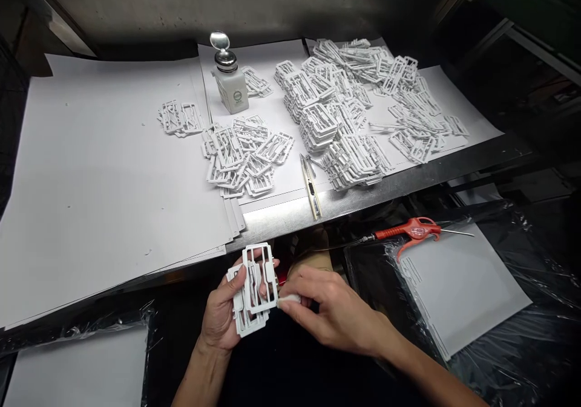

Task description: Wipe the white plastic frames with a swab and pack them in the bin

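My left hand (222, 316) is closed around several thin white plastic frames (261, 277) with slots cut through them, fanned slightly, the thumb pressing on top. Beside their right edge, my right hand (333, 310) pinches a small white wad (290, 299) between thumb and fingers. It looks soft, but its exact kind is unclear. The wad sits at or very near the top frame's lower right corner; contact cannot be made out. Both hands are in front of the table's near edge. Beyond them lies a loose heap of similar frames (245, 153).
A dispenser bottle (233, 89) with its metal lid raised stands on white paper (113, 171). Stacked frames (318, 123) fill the right side, with a smaller group (181, 118) at left. A utility knife (310, 189) lies near the metal edge. An orange air gun (415, 230) rests at right.
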Tool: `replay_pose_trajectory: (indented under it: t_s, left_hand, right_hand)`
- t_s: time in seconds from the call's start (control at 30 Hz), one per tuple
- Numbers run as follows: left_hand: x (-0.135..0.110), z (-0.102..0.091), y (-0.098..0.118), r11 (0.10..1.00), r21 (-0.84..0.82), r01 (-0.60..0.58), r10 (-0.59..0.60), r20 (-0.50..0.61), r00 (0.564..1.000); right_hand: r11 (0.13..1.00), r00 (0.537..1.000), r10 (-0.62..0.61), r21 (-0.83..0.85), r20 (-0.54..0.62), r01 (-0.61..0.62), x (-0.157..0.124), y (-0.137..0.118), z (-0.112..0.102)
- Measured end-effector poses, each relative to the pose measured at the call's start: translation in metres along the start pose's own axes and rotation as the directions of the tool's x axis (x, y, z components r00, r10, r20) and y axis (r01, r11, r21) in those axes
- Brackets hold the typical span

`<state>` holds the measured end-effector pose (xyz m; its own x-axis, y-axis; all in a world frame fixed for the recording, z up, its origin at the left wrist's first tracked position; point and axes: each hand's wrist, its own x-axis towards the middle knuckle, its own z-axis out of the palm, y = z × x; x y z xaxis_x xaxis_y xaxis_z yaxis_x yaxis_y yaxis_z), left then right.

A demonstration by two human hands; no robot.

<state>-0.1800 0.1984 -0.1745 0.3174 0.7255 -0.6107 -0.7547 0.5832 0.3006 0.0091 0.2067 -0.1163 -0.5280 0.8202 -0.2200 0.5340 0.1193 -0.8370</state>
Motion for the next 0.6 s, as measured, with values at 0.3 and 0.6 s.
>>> replay_pose_trajectory:
  t_s: [0.3, 0.6]
  left_hand:
    - [0.0, 0.004, -0.004, 0.999, 0.036, -0.006, 0.006, 0.002, 1.0]
    - [0.0, 0.003, -0.004, 0.998, -0.009, -0.058, 0.058, 0.009, 0.998]
  right_hand:
    - [0.995, 0.995, -0.006, 0.103, -0.103, 0.017, 0.005, -0.007, 0.005]
    - [0.991, 0.993, -0.113, -0.071, 0.02, 0.115, 0.006, -0.005, 0.017]
